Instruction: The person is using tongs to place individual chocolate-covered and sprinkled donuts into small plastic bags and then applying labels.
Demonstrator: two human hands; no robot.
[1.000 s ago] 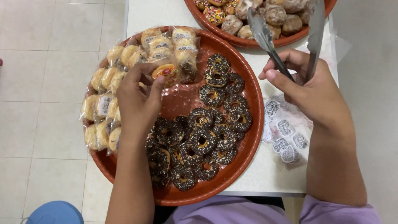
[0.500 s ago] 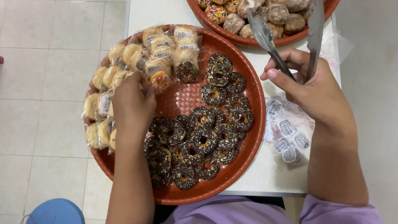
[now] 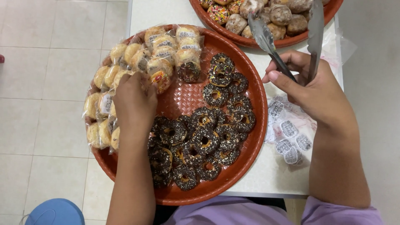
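A round red woven tray (image 3: 250, 137) holds several bare chocolate sprinkled donuts (image 3: 208, 137) at its lower right and several donuts wrapped in clear plastic (image 3: 166, 54) along its upper left rim. My left hand (image 3: 134, 102) rests palm down among the wrapped donuts at the tray's left side, fingers curled onto a wrapped one (image 3: 160, 79); what the fingers grip is hidden. My right hand (image 3: 312, 93) is to the right of the tray and grips metal tongs (image 3: 287, 37), whose tips point up over a second tray.
A second red tray (image 3: 266, 41) with assorted glazed and sprinkled donuts sits at the top on the white table (image 3: 158, 12). A stack of clear printed plastic bags (image 3: 289, 133) lies under my right wrist. Tiled floor lies to the left, a blue object (image 3: 54, 212) at bottom left.
My left hand has moved left and down from the wrapped donuts near the tray's middle to those along the left rim. My right hand with the tongs has barely moved.
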